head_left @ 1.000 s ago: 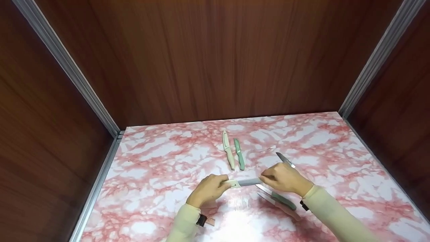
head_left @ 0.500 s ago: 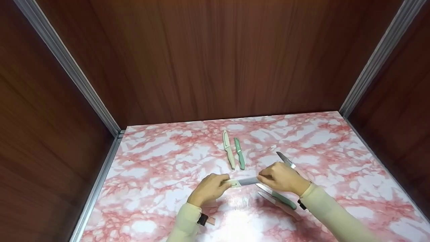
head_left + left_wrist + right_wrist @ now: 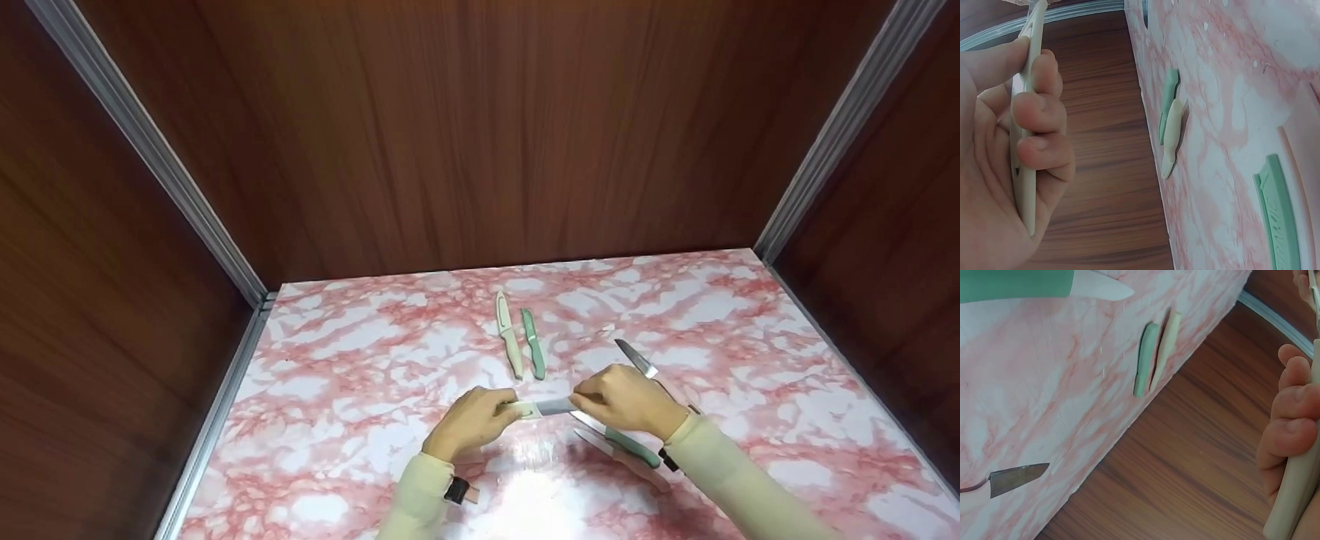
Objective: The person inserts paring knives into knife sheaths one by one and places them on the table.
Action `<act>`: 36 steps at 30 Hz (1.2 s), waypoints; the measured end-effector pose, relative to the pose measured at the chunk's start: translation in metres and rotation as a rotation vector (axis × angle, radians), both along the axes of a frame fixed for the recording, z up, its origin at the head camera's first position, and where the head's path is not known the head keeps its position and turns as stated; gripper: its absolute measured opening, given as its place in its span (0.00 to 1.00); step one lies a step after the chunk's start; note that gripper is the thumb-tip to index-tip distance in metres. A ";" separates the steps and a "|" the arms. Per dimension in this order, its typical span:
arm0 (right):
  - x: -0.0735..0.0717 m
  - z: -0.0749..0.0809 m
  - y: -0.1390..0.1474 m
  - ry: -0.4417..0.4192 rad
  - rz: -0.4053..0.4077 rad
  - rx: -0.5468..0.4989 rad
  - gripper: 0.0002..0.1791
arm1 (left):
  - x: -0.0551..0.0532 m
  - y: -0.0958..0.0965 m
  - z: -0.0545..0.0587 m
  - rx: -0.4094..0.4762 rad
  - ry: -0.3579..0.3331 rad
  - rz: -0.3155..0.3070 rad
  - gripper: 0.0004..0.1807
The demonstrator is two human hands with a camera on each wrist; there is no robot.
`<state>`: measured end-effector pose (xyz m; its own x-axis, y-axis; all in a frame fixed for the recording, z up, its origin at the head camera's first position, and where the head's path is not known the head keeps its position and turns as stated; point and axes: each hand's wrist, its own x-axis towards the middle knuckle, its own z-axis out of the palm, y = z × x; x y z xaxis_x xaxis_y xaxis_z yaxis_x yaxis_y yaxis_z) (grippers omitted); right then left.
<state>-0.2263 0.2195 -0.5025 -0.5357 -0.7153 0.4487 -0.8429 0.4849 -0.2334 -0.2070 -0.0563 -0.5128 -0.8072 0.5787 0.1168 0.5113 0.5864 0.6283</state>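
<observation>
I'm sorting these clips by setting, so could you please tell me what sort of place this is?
Probably a small purpose-built work booth: dark wood-grain panels and metal corner rails border a pink-and-white marble-patterned tabletop.

Reads "RAMIC" in raised-looking green capitals on the green knife sheath (image 3: 1279, 219) at the lower right of the left wrist view, running lengthwise; gets too faint near the bottom edge to tell the letters before it.
</observation>
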 end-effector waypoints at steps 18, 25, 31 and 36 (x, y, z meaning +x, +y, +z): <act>0.000 -0.005 -0.009 0.023 -0.018 -0.012 0.19 | 0.000 0.003 0.000 -0.013 0.020 0.018 0.11; 0.001 -0.004 -0.012 0.008 -0.019 -0.005 0.19 | 0.000 0.005 0.001 -0.008 0.032 0.022 0.11; 0.001 -0.003 -0.013 -0.001 -0.017 -0.011 0.20 | 0.000 0.007 0.000 0.004 0.059 0.015 0.12; 0.002 -0.003 -0.014 0.001 -0.015 -0.011 0.22 | 0.000 0.009 -0.001 0.008 0.055 0.012 0.13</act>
<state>-0.2242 0.2051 -0.5056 -0.5460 -0.7023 0.4568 -0.8357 0.4952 -0.2376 -0.2069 -0.0477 -0.5143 -0.8065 0.5675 0.1660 0.5380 0.5879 0.6041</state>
